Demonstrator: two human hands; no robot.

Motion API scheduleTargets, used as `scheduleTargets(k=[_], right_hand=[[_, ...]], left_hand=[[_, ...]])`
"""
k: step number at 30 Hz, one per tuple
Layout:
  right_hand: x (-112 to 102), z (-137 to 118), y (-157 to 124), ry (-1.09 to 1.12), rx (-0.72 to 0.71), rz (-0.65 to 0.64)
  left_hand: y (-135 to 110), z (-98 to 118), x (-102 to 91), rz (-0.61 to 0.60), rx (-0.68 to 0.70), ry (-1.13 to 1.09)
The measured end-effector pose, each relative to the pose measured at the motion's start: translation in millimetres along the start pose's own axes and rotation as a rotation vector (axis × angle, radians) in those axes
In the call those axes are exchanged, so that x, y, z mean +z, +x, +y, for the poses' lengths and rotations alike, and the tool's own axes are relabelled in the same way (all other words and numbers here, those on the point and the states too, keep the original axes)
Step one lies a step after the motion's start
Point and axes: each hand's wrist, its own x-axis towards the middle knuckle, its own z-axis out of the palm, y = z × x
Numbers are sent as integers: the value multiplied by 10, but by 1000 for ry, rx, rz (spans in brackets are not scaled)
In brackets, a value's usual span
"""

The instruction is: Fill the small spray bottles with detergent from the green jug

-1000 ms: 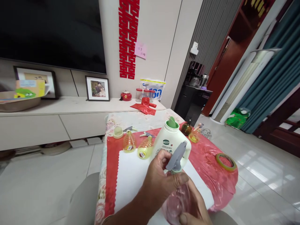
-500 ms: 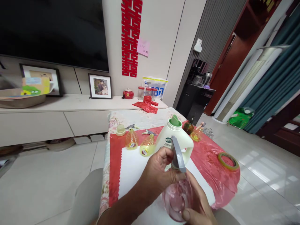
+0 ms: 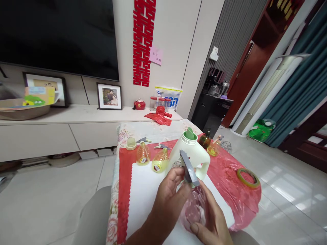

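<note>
A clear pink spray bottle (image 3: 193, 208) is held in front of me, tilted, above a white sheet (image 3: 145, 190). My right hand (image 3: 214, 217) is closed around its body, thumb on the near side. My left hand (image 3: 170, 197) pinches the neck just under the grey spray head (image 3: 189, 170), whose nozzle end points away to the upper left. Right behind it stands a white jug (image 3: 190, 149) with a green spout in its opening. Two yellowish bottles without spray heads, one upright (image 3: 143, 154) and one (image 3: 160, 161) tilted, are left of the jug.
Grey spray heads (image 3: 161, 146) and a translucent cap (image 3: 131, 143) lie behind the yellowish bottles. On the red plastic to the right are a roll of tape (image 3: 247, 178), an amber pump bottle (image 3: 205, 139) and another spray bottle (image 3: 214, 148). A TV cabinet (image 3: 97, 136) stands beyond the table.
Both hands and the pink bottle have moved slightly up and left. The spray head has turned a little, its nozzle end now further left. My grip on the bottle stays much the same.
</note>
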Motion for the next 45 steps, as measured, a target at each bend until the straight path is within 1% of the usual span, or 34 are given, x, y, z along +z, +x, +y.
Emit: scheduleTargets(k=[3,5,8,11,13,16,18,20,23,26,28,30,32,34,36,38,40,42,45], right_hand=[[46,61,2,-83,-41,61],[88,95,4,-153,-79,105],[145,121,8,-215,-122,135],[180,117,5,-233,-135,147],[197,116,-8,-253,-130,148],[213,146,-53,-284,-106,137],[202,178,-93,-256,-75,121],[153,198,-125,-185,-30,116],[5,162,-136,-92,16,139],[-190,38,-102,-110,38,179],[-317,-86,-50,-154,54,222],[-439,-233,40,-209,52,249],[-559,-393,180,-332,20,264],[-677,-553,366,-531,-59,264],[-783,-694,579,-738,-186,233],[-864,-806,787,-905,-326,184],[-916,-889,967,-1017,-430,137],[-943,-950,1111,-1097,-494,105],[-960,-1025,1260,-1220,-537,52]], left_hand=[[-7,-42,-40,18,3,-42],[-2,-81,-61,71,18,-45],[4,-126,-57,171,36,-63],[4,-122,-9,213,42,-108],[9,-80,28,218,68,-128],[36,45,62,250,166,-117],[63,150,59,270,227,-110],[93,247,29,272,254,-132],[140,351,-74,298,251,-208],[193,400,-242,345,253,-319],[225,391,-380,369,244,-388],[240,330,-523,406,210,-424],[232,207,-660,436,162,-426],[200,36,-783,438,103,-411],[152,-150,-883,433,38,-397],[102,-315,-957,454,-20,-383],[63,-444,-1009,489,-63,-365],[44,-540,-1052,496,-90,-348],[44,-641,-1113,500,-125,-329]])
